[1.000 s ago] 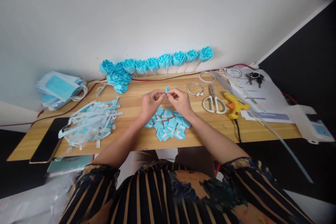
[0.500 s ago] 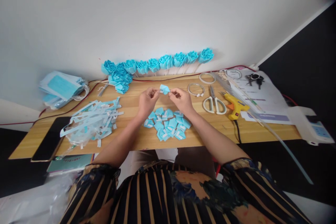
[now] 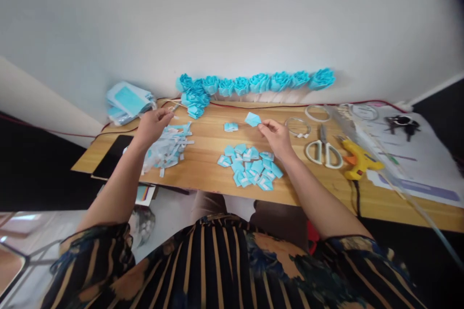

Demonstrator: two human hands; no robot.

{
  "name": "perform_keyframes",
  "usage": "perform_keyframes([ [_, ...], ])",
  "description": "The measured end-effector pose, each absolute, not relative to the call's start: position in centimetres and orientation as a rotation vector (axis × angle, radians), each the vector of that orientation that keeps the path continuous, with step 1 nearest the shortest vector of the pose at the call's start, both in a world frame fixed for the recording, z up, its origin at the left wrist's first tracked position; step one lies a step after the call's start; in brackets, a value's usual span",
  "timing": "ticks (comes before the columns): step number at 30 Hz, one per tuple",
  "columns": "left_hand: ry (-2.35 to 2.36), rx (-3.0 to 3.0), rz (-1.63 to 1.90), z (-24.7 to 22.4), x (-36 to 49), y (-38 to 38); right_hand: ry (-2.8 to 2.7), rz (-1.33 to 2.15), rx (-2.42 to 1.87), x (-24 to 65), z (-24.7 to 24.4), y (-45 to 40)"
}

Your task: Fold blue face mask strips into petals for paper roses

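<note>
A folded blue petal piece (image 3: 253,119) is pinched by one corner in my right hand (image 3: 276,138), just above the table. My left hand (image 3: 155,127) hovers over the pile of cut blue and white strips (image 3: 168,147), thumb and fingers pressed together. A small white scrap (image 3: 176,117) shows at its fingertips. Between the hands lies a small blue-and-white piece (image 3: 231,127), its kind unclear. Several folded blue petals with white strips on them (image 3: 253,166) are spread close to the table's front edge.
Blue flowers on sticks (image 3: 259,83) line the wall. Face masks (image 3: 129,100) are stacked left, beside a phone (image 3: 114,157). Wire rings (image 3: 297,127), scissors (image 3: 324,148), a yellow glue gun (image 3: 358,159), keys (image 3: 401,123) and papers (image 3: 416,169) sit on the right.
My hands have parted. The left moved left to above the strips; the right keeps the petal piece. The blue-and-white piece now shows between them. The view has shifted left.
</note>
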State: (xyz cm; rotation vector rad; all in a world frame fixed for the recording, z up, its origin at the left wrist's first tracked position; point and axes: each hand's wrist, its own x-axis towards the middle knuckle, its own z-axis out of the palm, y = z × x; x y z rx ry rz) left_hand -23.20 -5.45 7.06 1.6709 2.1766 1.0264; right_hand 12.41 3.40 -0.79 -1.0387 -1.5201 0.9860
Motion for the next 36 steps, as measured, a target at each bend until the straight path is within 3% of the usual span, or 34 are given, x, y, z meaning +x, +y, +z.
perform_keyframes([
  [15,2.36,1.825,0.726,3.1,-28.5,-5.7,-1.565,1.036,-1.038,12.3,-1.2,3.5],
  [20,2.121,2.064,1.031,4.3,-23.1,-4.4,-1.633,1.07,-1.047,12.2,-0.9,2.9],
  [28,1.405,1.867,0.954,2.2,-11.1,-0.9,-1.76,1.186,-1.007,12.4,-0.3,2.5],
  [36,1.301,1.657,0.982,1.9,-9.0,0.7,-1.747,1.213,-0.954,12.4,-0.5,2.7],
])
